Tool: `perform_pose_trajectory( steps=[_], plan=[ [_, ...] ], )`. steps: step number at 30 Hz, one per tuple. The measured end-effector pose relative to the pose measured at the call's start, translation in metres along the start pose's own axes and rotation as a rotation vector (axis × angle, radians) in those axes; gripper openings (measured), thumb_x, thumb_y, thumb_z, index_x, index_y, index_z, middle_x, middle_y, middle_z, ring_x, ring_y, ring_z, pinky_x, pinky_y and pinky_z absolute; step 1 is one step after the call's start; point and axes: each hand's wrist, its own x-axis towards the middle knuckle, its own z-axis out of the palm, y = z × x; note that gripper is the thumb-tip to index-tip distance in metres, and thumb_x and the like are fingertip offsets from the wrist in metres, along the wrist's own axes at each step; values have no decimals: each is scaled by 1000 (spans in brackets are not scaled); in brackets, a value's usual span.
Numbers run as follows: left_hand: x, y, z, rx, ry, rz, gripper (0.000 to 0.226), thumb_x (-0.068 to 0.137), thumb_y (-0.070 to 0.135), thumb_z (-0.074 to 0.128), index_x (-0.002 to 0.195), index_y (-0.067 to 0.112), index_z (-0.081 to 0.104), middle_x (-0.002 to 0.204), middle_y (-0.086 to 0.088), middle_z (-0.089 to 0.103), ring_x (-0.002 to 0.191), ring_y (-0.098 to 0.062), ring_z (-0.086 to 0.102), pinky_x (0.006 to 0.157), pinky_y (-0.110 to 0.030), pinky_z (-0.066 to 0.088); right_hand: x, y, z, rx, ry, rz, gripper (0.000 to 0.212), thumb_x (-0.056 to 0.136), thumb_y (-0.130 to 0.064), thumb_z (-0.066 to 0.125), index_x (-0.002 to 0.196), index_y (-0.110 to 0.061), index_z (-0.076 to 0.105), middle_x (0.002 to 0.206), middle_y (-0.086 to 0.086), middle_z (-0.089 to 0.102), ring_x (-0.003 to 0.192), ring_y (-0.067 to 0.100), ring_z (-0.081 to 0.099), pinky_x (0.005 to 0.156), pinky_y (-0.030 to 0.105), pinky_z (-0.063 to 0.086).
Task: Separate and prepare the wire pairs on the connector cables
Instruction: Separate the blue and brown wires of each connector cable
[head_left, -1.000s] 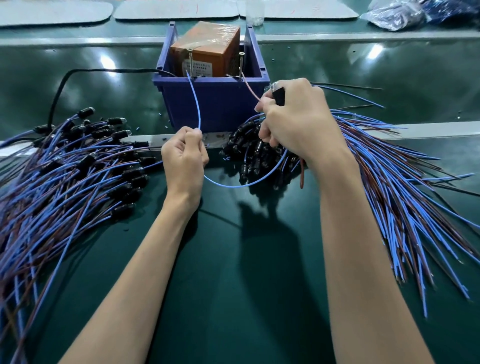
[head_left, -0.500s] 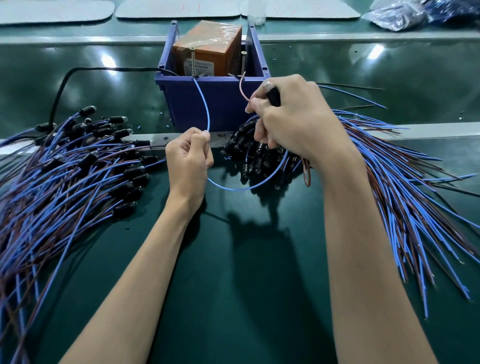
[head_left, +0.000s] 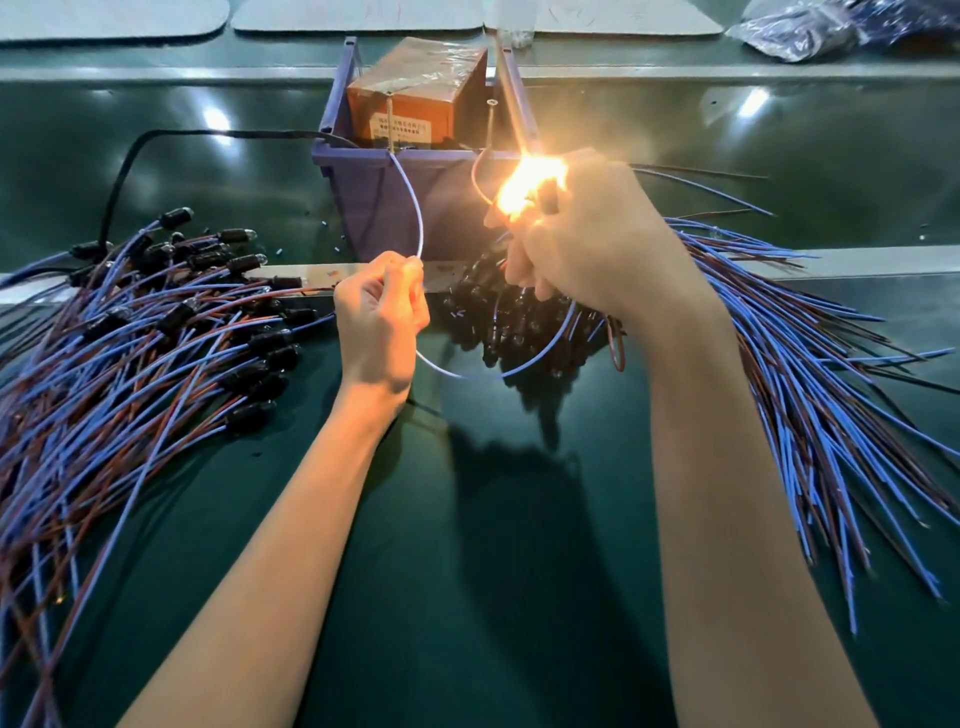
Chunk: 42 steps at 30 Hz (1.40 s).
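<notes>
While the pile of cables (head_left: 156, 332) lies at your left, your left hand (head_left: 382, 322) pinches the blue wire (head_left: 415, 218), its tip at the rim of the blue bin (head_left: 363, 182) — hold that contact steady. Your right hand (head_left: 587, 234) curls round the glowing connector (head_left: 535, 183); steady its brown wire (head_left: 476, 182) too, clear of the right bundle (head_left: 779, 338).

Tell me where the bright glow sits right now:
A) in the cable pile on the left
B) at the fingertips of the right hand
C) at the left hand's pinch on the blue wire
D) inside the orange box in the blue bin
B: the glow flares at the connector gripped in the right hand, while the left hand only pinches the blue wire, unlit.
</notes>
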Motion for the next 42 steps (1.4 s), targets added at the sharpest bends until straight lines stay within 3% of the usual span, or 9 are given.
perform_pose_trajectory(
  steps=[3,9,14,19,26,29,36,39,42],
  plan=[
    [0,0,-2,6,-8,-8,30,81,14,45,54,16,34,45,6,28,43,-8,22,43,-14,21,0,-1,-2,11,-44,8,21,90,-4,46,87,-6,67,58,-1,66,38,5,55,49,17,51],
    [1,1,-4,-73,-67,-61,49,90,42,38,54,10,48,47,3,47,37,-7,30,39,-16,22,-11,-11,2,18,-448,-5,26,96,-28,51,86,-12,68,66,-2,72,54,9,67,57,13,49],
    [0,1,-4,-15,-35,-19,36,86,22,46,50,14,51,45,5,43,38,-6,28,40,-14,23,-5,-12,3,-179,-227,-31,59,92,-64,40,87,-12,67,71,-4,64,70,12,60,64,26,45],
    [2,-1,-5,-58,100,-43,46,93,19,36,48,18,47,43,10,41,38,-6,28,42,-17,21,-1,-2,-10,-131,40,219,80,85,-79,25,80,-11,68,82,9,64,81,30,60,77,34,48],
    [6,1,-6,-160,298,-93,48,103,19,30,56,15,43,45,7,35,39,-6,24,41,-20,16,-4,2,-18,167,130,117,41,86,-52,63,82,-12,56,52,-4,58,50,11,56,56,24,46],
    [7,1,-6,-186,343,-104,45,104,19,29,61,13,42,44,10,32,39,-5,25,39,-18,19,-7,-2,-16,298,140,70,23,87,-34,70,82,-16,55,64,2,65,47,8,63,48,19,50],
    [8,1,-6,-167,392,-56,41,103,15,27,66,10,44,41,7,37,35,-9,31,38,-19,26,-8,-5,-17,221,193,-8,10,88,-15,64,80,-15,70,79,6,73,62,1,69,75,26,58],
    [9,2,-6,-184,435,-17,40,103,14,26,68,10,45,42,8,40,36,-10,36,38,-21,30,-6,-6,-16,135,124,-47,13,93,-9,56,100,-14,66,91,3,72,72,2,69,70,14,54],
    [9,3,-8,-212,468,18,39,102,13,26,68,9,45,44,6,41,38,-10,40,42,-23,34,-1,0,-10,-12,186,-26,21,93,-6,57,113,-10,59,98,7,71,89,15,67,82,27,52]
  ],
)
